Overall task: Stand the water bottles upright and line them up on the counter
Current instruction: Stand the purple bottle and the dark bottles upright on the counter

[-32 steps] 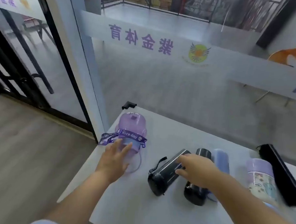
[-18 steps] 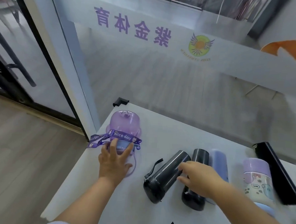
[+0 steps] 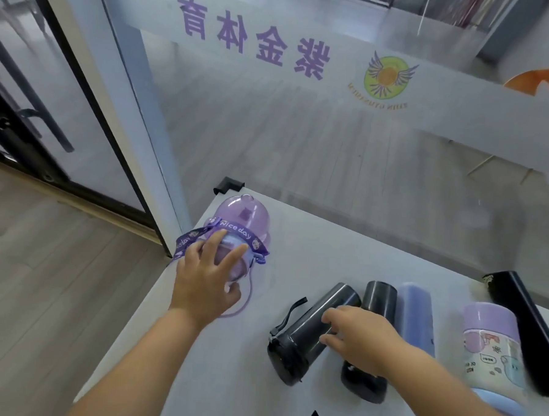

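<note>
Purple bottle (image 3: 241, 215) in left hand (image 3: 205, 283), two black bottles (image 3: 301, 339), right hand (image 3: 361, 342)

Counter (image 3: 296, 247) inventory: 5 water bottles. Breakdown: 1 purple dome-lidded bottle (image 3: 241, 215); 2 dark grey, namely strapped dark grey bottle (image 3: 301, 339) and plain dark grey bottle (image 3: 379, 297); 1 pale blue bottle (image 3: 415, 310); 1 cartoon-printed bottle (image 3: 488, 346). 1 long black item (image 3: 521, 322), kind unclear. 1 black corner guard (image 3: 228, 184).

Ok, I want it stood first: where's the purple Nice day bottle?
Head view: the purple Nice day bottle lies at the far left corner of the counter, by the door frame, gripped by the left hand, left of the black strap bottle.
</note>
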